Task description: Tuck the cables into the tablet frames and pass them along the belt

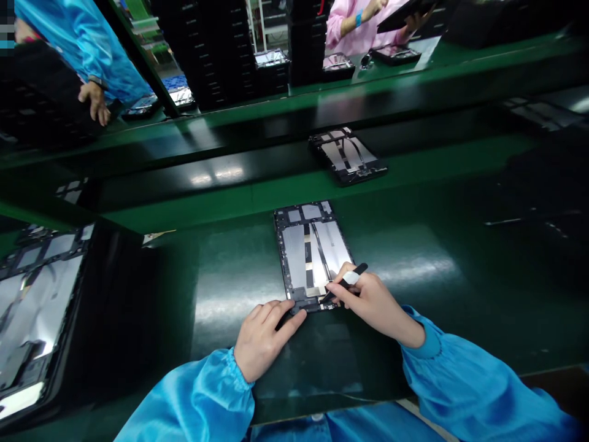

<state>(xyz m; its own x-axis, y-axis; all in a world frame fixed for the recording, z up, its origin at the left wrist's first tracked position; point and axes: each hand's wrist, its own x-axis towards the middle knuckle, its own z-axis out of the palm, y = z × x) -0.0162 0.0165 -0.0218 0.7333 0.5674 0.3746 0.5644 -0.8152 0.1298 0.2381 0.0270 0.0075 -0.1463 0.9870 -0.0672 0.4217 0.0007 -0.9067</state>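
- Tablet chassis (pixel 306 245), back open with metal shielding showing, on the green surface (pixel 239 288), directly ahead of both hands, long axis running away from the body (slightly askew).
- Left hand (pixel 269 337): fingers curled over the near edge of the chassis, grip or mere rest impossible to tell.
- Right hand (pixel 368 301): narrow pinch on a slim black tool (pixel 350 277), tip at the near edge, hand over the near right corner (both hands about equally close).
- Second tablet chassis (pixel 347 156) farther off, well beyond the hands.
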